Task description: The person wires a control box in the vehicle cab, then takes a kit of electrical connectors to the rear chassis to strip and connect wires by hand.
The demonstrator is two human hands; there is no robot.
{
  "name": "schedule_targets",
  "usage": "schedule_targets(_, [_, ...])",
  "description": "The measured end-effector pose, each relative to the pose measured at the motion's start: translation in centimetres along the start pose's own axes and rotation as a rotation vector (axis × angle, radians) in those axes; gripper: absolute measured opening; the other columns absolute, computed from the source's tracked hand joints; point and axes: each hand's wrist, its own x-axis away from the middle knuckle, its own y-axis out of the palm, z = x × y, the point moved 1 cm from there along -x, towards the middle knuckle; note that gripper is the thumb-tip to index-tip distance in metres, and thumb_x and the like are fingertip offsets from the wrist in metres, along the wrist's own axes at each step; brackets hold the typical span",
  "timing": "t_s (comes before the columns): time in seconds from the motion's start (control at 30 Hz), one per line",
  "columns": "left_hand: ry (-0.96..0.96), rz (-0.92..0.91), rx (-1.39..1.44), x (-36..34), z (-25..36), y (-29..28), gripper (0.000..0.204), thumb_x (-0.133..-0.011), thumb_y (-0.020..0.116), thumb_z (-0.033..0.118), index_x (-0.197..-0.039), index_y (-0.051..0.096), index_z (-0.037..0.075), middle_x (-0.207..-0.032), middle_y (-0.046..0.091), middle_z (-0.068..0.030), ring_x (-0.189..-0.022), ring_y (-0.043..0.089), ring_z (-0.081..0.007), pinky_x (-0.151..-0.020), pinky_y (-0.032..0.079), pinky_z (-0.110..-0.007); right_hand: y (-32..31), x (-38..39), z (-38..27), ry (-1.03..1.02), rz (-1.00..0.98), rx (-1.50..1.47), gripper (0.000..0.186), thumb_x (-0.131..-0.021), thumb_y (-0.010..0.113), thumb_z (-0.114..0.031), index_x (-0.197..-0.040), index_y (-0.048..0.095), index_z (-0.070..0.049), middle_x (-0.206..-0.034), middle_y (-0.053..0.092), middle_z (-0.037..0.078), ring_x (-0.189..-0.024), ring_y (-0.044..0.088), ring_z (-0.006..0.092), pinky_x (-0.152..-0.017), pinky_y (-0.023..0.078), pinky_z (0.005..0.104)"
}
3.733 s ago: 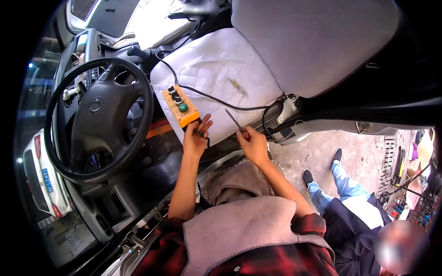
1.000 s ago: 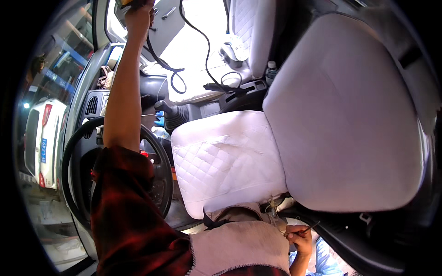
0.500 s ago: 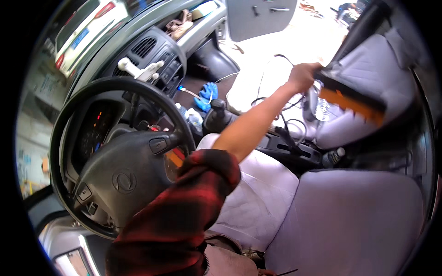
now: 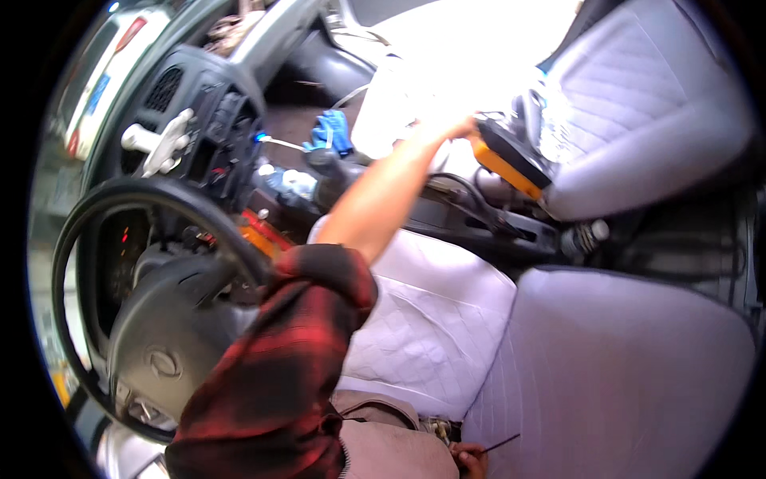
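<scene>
My left hand [image 4: 456,128] reaches across from the lower left in a rolled red-and-black plaid sleeve. Its fingers are closed on the near end of a black-and-orange handheld device [image 4: 511,164], over the front of the far grey seat. I cannot tell if the device rests on anything; glare washes out the fingers. At the bottom edge, by my trousers, my right hand [image 4: 471,459] pinches a thin dark rod [image 4: 503,442] pointing over the near seat. Most of that hand is cut off by the frame. Behind the device lies a clear plastic bottle [image 4: 552,120], blurred by glare.
The black steering wheel [image 4: 159,188] stands at left. Beyond my forearm are the gear lever [image 4: 325,164], a blue glove [image 4: 331,132] and clear bottles [image 4: 287,185]. A dark bottle [image 4: 585,238] sits behind the handbrake. A white phone holder [image 4: 166,144] juts from the dashboard.
The view has shifted. My left hand has moved the device leftward and nearer the front edge of the far seat. My right hand with the rod shows more at the bottom.
</scene>
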Motion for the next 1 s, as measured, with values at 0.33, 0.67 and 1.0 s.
schedule_targets(0.33, [-0.08,-0.6,0.634,4.6,-2.5,1.1,0.085,-0.068,0.076,0.009,-0.142,0.034,0.01,-0.1,0.065,-0.0118,-0.084,0.066,-0.022,-0.061,0.057,-0.038,0.7,-2.0,0.6,-0.119,-0.159,0.015,0.021,-0.078,0.068,-0.023,-0.089,0.067,-0.005,-0.067,0.059,0.0,-0.056,0.047,0.0077,-0.051,0.035,0.0231])
schedule_targets(0.67, [-0.09,-0.502,0.443,7.5,3.2,-10.7,0.089,-0.065,0.076,0.005,-0.145,0.035,0.004,-0.094,0.063,-0.0112,-0.076,0.061,-0.0156,-0.06,0.049,-0.029,-1.5,-3.6,1.5,-0.082,-0.293,-0.02,0.021,-0.081,0.07,-0.014,-0.094,0.068,0.002,-0.078,0.067,0.006,-0.068,0.06,0.0118,-0.063,0.046,0.0259])
schedule_targets(1.0, [0.35,-0.059,-0.677,10.0,4.6,-21.6,0.055,-0.07,0.073,-0.001,-0.122,0.061,0.011,-0.099,0.07,-0.0122,-0.095,0.067,-0.0308,-0.08,0.056,-0.038,-1.1,-3.5,1.7,-0.134,-0.261,0.041,0.023,-0.077,0.069,-0.016,-0.091,0.067,0.003,-0.086,0.069,0.011,-0.077,0.063,0.0169,-0.073,0.05,0.03])
